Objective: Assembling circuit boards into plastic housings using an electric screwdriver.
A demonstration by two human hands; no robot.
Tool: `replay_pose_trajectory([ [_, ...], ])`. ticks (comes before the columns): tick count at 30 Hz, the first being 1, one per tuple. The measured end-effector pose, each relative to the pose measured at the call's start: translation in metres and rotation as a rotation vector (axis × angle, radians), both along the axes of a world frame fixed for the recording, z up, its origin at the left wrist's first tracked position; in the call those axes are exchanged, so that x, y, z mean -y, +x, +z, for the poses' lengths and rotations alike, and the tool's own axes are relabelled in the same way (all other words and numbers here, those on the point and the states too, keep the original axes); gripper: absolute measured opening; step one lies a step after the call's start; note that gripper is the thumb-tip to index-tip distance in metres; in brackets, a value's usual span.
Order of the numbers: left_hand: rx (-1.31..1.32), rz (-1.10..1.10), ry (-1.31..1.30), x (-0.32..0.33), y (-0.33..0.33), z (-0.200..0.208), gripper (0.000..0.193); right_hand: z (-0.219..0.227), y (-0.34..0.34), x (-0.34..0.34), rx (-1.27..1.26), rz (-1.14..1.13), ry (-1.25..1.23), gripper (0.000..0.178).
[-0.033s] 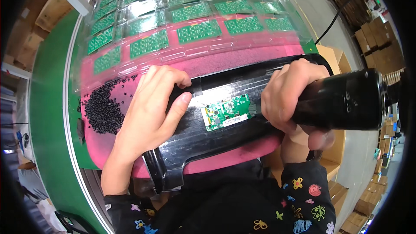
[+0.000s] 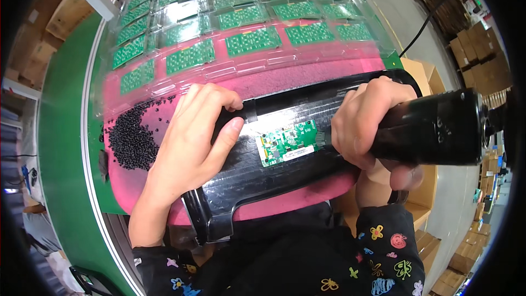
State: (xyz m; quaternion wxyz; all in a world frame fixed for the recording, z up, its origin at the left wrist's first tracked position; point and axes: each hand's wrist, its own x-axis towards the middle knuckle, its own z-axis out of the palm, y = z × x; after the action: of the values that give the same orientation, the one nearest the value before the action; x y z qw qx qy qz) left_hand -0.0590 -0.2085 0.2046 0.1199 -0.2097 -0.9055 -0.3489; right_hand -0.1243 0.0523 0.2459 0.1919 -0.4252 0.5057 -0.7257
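Observation:
A long black plastic housing (image 2: 285, 175) lies across my front, tilted up toward the right. A green circuit board (image 2: 287, 141) with a white label strip sits in its middle. My left hand (image 2: 192, 137) grips the housing's left end, fingers bent over the far edge and thumb on the top. My right hand (image 2: 364, 120) is wrapped round a thick black cylindrical power screwdriver (image 2: 433, 129), its rear end pointing right. The tool's front end is mostly hidden by my fingers, beside the board's right edge.
A pink mat (image 2: 296, 200) lies under the housing on a green table (image 2: 63, 131). Small black screws (image 2: 131, 140) are heaped left of my left hand. Behind, a clear plastic tray (image 2: 219, 60) holds several green boards. A cardboard box (image 2: 424, 186) stands at the right.

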Motion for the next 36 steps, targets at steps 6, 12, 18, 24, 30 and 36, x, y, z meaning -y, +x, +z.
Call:
replay_pose_trajectory([
  [6,0.061,0.071,-0.114,0.002,-0.001,0.0,0.026,0.001,0.013,0.005,0.186,-0.224,-0.071,0.05],
  [12,0.084,0.059,-0.241,0.005,0.001,-0.002,0.027,-0.009,-0.013,0.004,0.564,-0.527,-0.287,0.038],
  [18,0.122,0.046,-0.285,0.008,-0.005,-0.005,0.018,-0.019,-0.031,-0.003,0.62,-0.728,-0.483,0.015],
  [24,0.085,0.061,-0.318,0.012,-0.002,-0.012,0.02,-0.002,-0.01,0.027,0.14,-1.248,-0.49,0.027],
  [30,0.023,0.081,-0.367,0.009,0.012,0.014,0.015,0.042,0.054,0.013,-1.027,-0.582,0.138,0.024],
  [36,-0.258,0.197,-0.166,0.0,0.067,0.048,0.023,0.097,0.103,0.005,-1.57,-0.498,0.322,0.016],
])
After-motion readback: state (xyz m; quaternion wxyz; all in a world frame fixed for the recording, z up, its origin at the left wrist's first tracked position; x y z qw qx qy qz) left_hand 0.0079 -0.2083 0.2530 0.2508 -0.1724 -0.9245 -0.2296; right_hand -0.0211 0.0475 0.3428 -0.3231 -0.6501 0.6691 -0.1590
